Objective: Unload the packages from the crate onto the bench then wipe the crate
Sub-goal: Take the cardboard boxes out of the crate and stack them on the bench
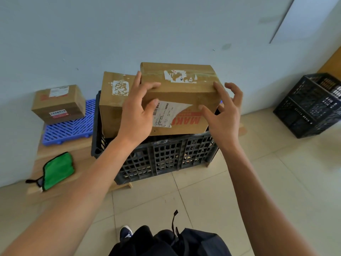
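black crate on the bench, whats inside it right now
Two cardboard boxes stick out of the crate: a large box and another box behind. Anything beneath them is hidden.

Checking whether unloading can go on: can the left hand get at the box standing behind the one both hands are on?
Probably yes. The left hand already lies beside the rear box, whose top and left side stand clear above the crate; only the front box crowds its right.
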`<state>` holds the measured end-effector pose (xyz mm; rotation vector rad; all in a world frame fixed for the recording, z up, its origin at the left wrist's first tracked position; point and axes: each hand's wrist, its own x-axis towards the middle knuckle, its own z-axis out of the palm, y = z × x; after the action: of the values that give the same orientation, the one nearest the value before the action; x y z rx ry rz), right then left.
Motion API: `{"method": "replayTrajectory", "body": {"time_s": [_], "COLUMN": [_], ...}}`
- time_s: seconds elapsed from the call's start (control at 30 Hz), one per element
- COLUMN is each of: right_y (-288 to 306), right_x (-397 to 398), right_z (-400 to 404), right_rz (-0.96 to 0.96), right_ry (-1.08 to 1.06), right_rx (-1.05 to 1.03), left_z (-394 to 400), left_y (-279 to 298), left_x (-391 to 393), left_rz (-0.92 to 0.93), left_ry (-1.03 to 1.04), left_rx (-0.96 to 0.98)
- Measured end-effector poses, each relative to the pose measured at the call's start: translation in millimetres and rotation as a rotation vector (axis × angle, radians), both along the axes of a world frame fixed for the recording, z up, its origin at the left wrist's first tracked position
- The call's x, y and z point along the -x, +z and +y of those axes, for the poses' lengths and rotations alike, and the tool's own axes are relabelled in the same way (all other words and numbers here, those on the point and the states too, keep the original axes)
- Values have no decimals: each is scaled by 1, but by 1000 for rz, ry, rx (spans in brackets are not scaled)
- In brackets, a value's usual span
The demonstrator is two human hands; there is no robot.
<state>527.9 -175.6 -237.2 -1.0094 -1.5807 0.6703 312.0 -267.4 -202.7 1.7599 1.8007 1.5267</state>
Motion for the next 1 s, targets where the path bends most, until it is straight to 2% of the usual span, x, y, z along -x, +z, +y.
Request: {"method": "replayTrajectory", "body": {"time_s": [0.37, 0.5, 0.7, 0.87, 1.0], "right_y": [14, 8, 8, 14, 16], "right_x": [-1, -3, -7, -9, 0], "right_z": [8, 11, 8, 6, -1], "right_rz": [-171, -14, 222, 396, 526], "right_ry": [121, 91, 35, -43, -17], "right_rx": [12, 55, 93, 182, 270], "left_z": [9, 12, 15, 12, 12], "left_y": [13, 20, 26, 9, 0], "left_x": [8, 5, -1, -4, -13], "left_rz": [32, 34, 41, -88, -152], "left_ry": [-17, -28, 82, 182, 129], "left_rx": [-43, -66, -144, -104, -85]}}
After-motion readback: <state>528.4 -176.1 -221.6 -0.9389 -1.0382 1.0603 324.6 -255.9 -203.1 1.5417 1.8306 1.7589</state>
